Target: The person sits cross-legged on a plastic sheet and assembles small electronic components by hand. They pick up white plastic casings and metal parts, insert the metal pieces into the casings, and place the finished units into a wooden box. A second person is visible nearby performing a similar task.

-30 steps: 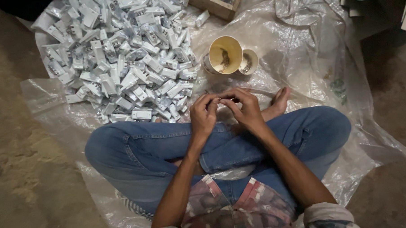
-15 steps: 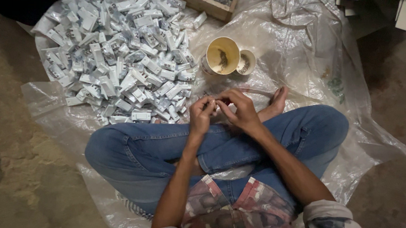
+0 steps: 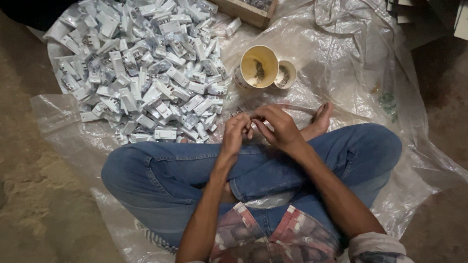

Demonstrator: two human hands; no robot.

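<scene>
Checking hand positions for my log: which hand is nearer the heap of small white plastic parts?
Left. The left hand sits just right of the heap of small white plastic parts; the right hand lies beyond it, farther right.

Pile of small parts left of two cups, wooden box behind.

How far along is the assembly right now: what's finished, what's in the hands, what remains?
Looks done: a large heap of small white plastic parts lies on the plastic sheet, though finished or waiting cannot be told. In hand: the left hand and right hand meet over the crossed legs, pinching something too small to identify. Left: two cups hold small dark bits, and a wooden box sits beyond.
</scene>
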